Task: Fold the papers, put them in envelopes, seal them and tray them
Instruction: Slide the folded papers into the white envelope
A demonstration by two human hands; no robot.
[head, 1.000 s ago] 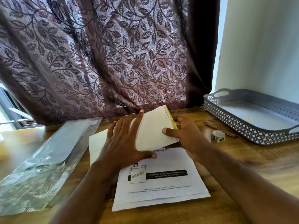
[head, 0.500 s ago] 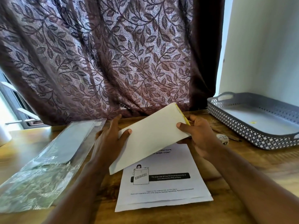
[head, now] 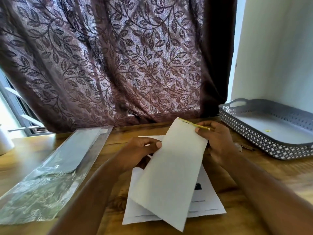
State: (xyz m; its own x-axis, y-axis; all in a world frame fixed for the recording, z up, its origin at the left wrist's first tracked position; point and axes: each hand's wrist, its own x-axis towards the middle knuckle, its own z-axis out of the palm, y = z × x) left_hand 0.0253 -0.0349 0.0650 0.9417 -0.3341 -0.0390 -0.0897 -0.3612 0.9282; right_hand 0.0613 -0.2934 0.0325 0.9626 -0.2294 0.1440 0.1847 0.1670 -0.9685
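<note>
Envelope point(head: 171, 175) first: where was it? my partner asked.

Off the table point(head: 279, 175), I said. Both hands held it tilted over the sheets point(head: 208, 197), its near corner low and its far end raised, with the yellow strip point(head: 194, 125) on top.

And the fingers?

The left hand point(head: 140, 150) pinched the left edge, thumb on the front and fingers behind. The right hand point(head: 215, 138) pinched the far right corner just under the strip. I could not tell how its hidden fingers lay.

What was the step?

I judged it to be readying the envelope to take a sheet. The sheets lay flat and unfolded beneath it, so folding was not yet done.

How would you have done it well?

I'd have kept the grip on the edges only, so the body didn't crease, and kept my thumb off the strip, which I took for the seal. I'd have set it down beside the sheets, not on them, then folded to fit its width. The tray point(head: 250, 133) stood far right, within easy reach; the pack point(head: 55, 168) lay left, out of the way.
</note>
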